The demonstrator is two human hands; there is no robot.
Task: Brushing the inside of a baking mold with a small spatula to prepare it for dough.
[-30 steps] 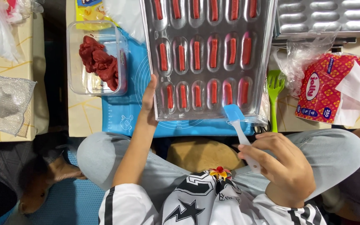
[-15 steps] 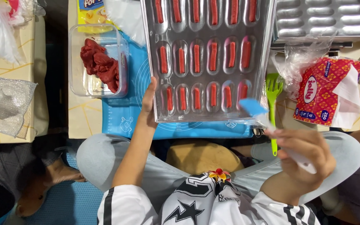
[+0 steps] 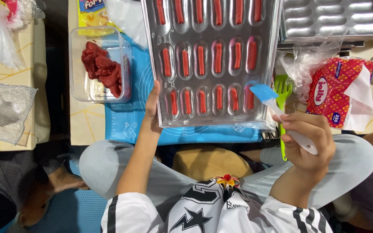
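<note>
A metal mould tray with oval cavities, each holding a red strip, lies on a blue mat. My left hand grips the tray's near left edge, thumb on the rim. My right hand holds a white-handled brush with a blue silicone head. The brush head rests over the cavity at the tray's near right corner.
A clear tub with red paste sits left of the tray. A green fork and a red tissue pack lie to the right. Another empty metal mould is at the far right, plastic bags on the left.
My right hand has risen and moved right, carrying the brush head from the tray's near edge up to the near right corner cavity. The left hand has kept its grip.
</note>
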